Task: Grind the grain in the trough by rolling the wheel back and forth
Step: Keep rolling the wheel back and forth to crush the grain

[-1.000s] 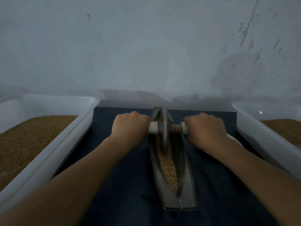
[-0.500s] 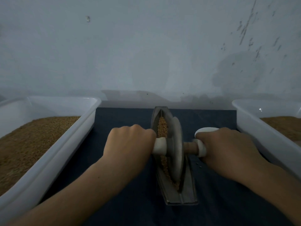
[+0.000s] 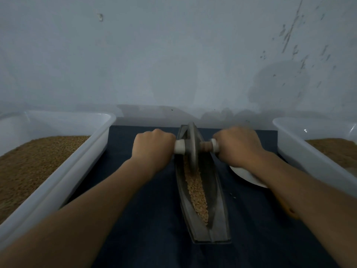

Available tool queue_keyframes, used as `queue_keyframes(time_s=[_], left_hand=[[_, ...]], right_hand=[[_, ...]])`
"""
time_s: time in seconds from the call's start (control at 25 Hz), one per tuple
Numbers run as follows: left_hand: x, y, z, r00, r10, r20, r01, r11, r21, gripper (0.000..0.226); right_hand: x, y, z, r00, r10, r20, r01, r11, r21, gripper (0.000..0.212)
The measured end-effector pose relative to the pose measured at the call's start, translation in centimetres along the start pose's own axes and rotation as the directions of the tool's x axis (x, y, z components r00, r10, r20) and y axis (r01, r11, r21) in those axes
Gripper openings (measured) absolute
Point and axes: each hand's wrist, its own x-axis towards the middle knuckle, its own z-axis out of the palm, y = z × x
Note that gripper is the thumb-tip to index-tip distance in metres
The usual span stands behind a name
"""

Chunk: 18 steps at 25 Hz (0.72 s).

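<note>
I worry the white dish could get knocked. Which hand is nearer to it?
Right. The right hand, gripping the wheel handle, is right next to the white dish; the left hand is across the trough from it.

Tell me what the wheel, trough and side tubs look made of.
Wheel: dull grey, matte, likely cast metal, possibly stone. Trough: same dull grey with thin straight walls, probably metal. Left tub and right tub: white plastic, smooth, slightly glossy, with a highlight inside the right one.
</note>
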Motion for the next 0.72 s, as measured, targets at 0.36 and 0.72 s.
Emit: queue_keyframes(time_s=[0.36,0.72], left_hand=[[-6.2,0.8,-2.5,0.998,0.051,-0.021,-0.049,0.993,0.103,0.039],[0.4,0.1,-0.2,0.999,0.013,-0.032,-0.011,0.998,0.061,0.008]], right_hand=[[-7.3,0.1,-1.4,0.997,-0.057,-0.045,0.055,0.998,-0.042,0.040],[0.3,0.2,0.6,1.000,0.027,-0.004,-0.027,0.999,0.028,0.014]])
